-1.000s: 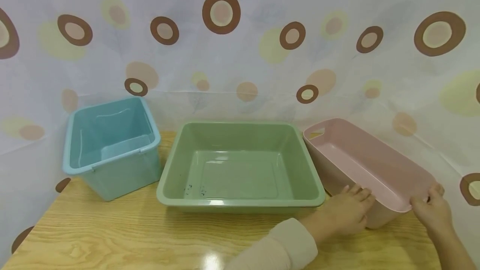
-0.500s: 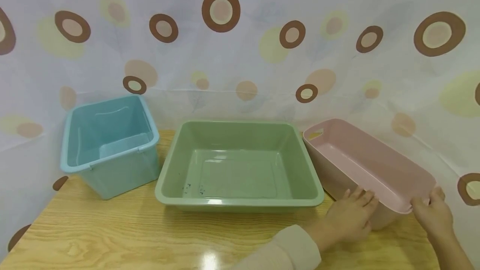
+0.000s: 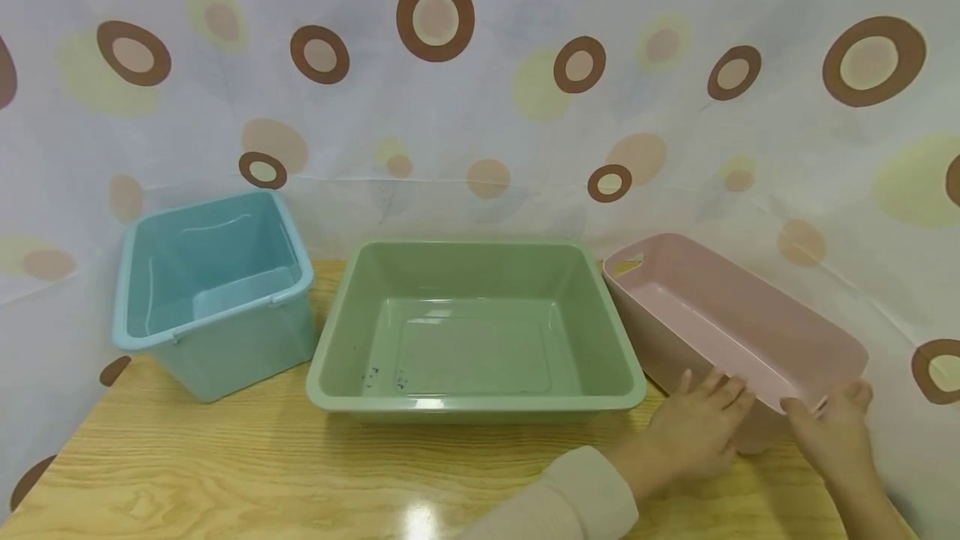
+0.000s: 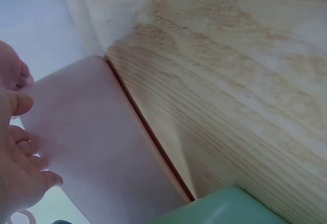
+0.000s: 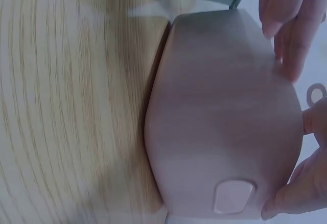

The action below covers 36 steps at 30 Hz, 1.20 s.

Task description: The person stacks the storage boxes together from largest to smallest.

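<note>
A long pink plastic bin [image 3: 720, 319], with a cut-out handle at its far end, stands slantwise at the right. Straight fingers of my left hand [image 3: 697, 423] lie against its long side just below the rim. My right hand [image 3: 832, 440] is at the rim of the near end, thumb and fingers spread apart and overlapping the edge. In the right wrist view, the bin's outer end face [image 5: 219, 116] shows a raised patch, with right fingertips at its edge. The left wrist view shows the long outer side [image 4: 102, 142] beside the left fingers.
A wide, shallow green tub [image 3: 476, 415] sits mid-table, close beside the pink bin, with small dark marks inside. A deeper blue bin [image 3: 240, 348] stands at the left. Everything rests on a wooden table [image 3: 247, 465] before a patterned curtain [image 3: 495, 90].
My right hand has shifted left along the near rim and loosened from its earlier grip at the end. The left hand and pink bin have barely moved. The head view has shifted slightly.
</note>
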Tool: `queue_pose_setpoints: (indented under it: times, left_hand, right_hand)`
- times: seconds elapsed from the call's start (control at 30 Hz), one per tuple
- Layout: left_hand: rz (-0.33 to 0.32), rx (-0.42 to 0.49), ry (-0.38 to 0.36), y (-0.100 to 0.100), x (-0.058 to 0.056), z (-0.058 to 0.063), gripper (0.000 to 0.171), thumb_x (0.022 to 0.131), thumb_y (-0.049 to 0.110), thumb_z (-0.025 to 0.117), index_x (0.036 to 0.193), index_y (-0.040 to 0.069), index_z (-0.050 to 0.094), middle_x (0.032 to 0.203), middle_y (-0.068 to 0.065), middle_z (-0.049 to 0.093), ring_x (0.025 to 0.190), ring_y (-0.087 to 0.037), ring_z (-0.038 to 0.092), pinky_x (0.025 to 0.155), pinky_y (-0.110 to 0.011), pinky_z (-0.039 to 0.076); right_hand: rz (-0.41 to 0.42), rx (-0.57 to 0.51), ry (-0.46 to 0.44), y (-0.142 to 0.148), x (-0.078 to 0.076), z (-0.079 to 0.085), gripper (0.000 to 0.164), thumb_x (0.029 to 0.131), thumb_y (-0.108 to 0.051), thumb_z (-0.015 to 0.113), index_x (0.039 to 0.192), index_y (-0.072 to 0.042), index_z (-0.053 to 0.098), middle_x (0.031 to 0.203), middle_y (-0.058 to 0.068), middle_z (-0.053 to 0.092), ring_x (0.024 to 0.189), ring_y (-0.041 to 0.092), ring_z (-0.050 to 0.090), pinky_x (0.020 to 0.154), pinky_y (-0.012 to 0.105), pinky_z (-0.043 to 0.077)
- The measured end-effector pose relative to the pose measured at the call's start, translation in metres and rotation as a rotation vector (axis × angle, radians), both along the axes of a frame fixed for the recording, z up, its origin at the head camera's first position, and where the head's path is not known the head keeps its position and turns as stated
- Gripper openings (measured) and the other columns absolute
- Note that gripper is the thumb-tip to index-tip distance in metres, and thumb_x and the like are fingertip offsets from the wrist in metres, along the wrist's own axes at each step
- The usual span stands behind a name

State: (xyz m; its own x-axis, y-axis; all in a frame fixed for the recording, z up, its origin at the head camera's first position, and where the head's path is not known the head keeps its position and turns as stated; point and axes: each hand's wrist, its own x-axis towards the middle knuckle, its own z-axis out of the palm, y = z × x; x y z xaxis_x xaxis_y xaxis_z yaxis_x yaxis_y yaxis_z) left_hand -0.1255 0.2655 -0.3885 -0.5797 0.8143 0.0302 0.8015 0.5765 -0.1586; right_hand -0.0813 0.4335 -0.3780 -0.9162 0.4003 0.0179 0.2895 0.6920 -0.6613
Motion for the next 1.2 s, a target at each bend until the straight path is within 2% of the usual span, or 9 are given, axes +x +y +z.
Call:
queue_pose_setpoints:
  times: [0.07, 0.13, 0.27, 0.47, 0.6, 0.7, 0.83, 1.03, 1.2]
  left_hand:
    - [0.001, -0.01, 0.007, 0.001, 0.0, 0.0, 0.065, 0.094, 0.052, 0.038, 0.149, 0.033, 0.008, 0.155, 0.018, 0.002, 0.144, -0.005, 0.004, 0.117, -0.028, 0.018]
    - [0.003, -0.019, 0.007, 0.001, -0.001, -0.001, 0.066, 0.093, 0.052, 0.039, 0.149, 0.033, 0.008, 0.155, 0.018, 0.0, 0.144, -0.005, 0.003, 0.117, -0.029, 0.017]
    - [0.005, -0.037, 0.003, 0.002, -0.002, 0.0, 0.068, 0.093, 0.053, 0.039, 0.149, 0.034, 0.005, 0.155, 0.018, -0.003, 0.144, -0.005, 0.002, 0.118, -0.029, 0.015]
    - [0.012, -0.071, 0.018, 0.003, -0.005, 0.004, 0.072, 0.09, 0.057, 0.042, 0.149, 0.036, 0.005, 0.155, 0.017, -0.002, 0.144, -0.005, 0.003, 0.119, -0.03, 0.011]
    - [0.053, -0.084, 0.035, 0.002, -0.009, 0.009, 0.069, 0.091, 0.055, 0.043, 0.148, 0.038, 0.008, 0.156, 0.013, 0.004, 0.144, -0.005, 0.008, 0.118, -0.03, 0.013]
    - [0.082, -0.088, 0.038, 0.001, -0.013, 0.012, 0.063, 0.094, 0.051, 0.039, 0.148, 0.038, 0.009, 0.156, 0.012, 0.007, 0.144, -0.006, 0.01, 0.118, -0.03, 0.014]
    - [0.079, -0.06, 0.019, -0.002, -0.017, 0.014, 0.06, 0.095, 0.049, 0.039, 0.147, 0.038, 0.013, 0.156, 0.011, 0.011, 0.143, -0.006, 0.012, 0.117, -0.027, 0.018]
    - [0.074, -0.015, -0.027, -0.006, -0.018, 0.01, 0.062, 0.093, 0.045, 0.044, 0.147, 0.036, 0.015, 0.156, 0.011, 0.012, 0.143, -0.006, 0.013, 0.116, -0.025, 0.02]
    - [0.074, -0.02, -0.041, -0.004, -0.018, 0.011, 0.065, 0.092, 0.048, 0.046, 0.147, 0.037, 0.013, 0.156, 0.013, 0.008, 0.143, -0.005, 0.011, 0.116, -0.024, 0.019]
  right_hand:
    - [0.001, -0.001, 0.016, -0.008, 0.002, 0.0, 0.087, 0.092, -0.021, 0.038, 0.124, 0.021, -0.031, 0.132, 0.041, -0.038, 0.118, 0.069, -0.011, 0.102, 0.07, 0.003]
    - [-0.001, 0.008, 0.043, -0.014, 0.003, 0.001, 0.086, 0.091, -0.019, 0.039, 0.124, 0.022, -0.029, 0.132, 0.041, -0.038, 0.119, 0.067, -0.016, 0.103, 0.068, -0.002]
    - [0.007, 0.057, 0.105, -0.018, 0.002, 0.0, 0.083, 0.09, -0.016, 0.039, 0.126, 0.026, -0.023, 0.134, 0.046, -0.03, 0.121, 0.067, -0.015, 0.101, 0.07, 0.0]
    - [0.044, 0.159, 0.12, -0.018, 0.003, -0.005, 0.078, 0.093, -0.018, 0.035, 0.128, 0.025, -0.02, 0.134, 0.044, -0.032, 0.118, 0.066, -0.024, 0.093, 0.076, -0.005]
    - [0.066, 0.226, 0.14, -0.019, 0.004, -0.009, 0.072, 0.093, -0.015, 0.035, 0.128, 0.029, -0.01, 0.134, 0.045, -0.027, 0.119, 0.065, -0.024, 0.095, 0.074, -0.01]
    - [0.063, 0.244, 0.149, -0.019, 0.005, -0.01, 0.068, 0.092, -0.013, 0.033, 0.129, 0.03, -0.005, 0.136, 0.046, -0.023, 0.121, 0.064, -0.023, 0.099, 0.072, -0.011]
    - [0.062, 0.243, 0.146, -0.019, 0.005, -0.009, 0.067, 0.091, -0.012, 0.031, 0.131, 0.029, -0.005, 0.137, 0.045, -0.022, 0.123, 0.061, -0.024, 0.102, 0.069, -0.013]
    - [0.074, 0.224, 0.166, -0.017, 0.006, -0.011, 0.066, 0.09, -0.01, 0.029, 0.133, 0.026, -0.005, 0.139, 0.045, -0.017, 0.127, 0.06, -0.021, 0.105, 0.066, -0.012]
    - [0.084, 0.221, 0.184, -0.01, 0.007, -0.013, 0.064, 0.088, -0.01, 0.028, 0.133, 0.027, 0.0, 0.141, 0.044, -0.014, 0.128, 0.06, -0.018, 0.104, 0.069, -0.007]
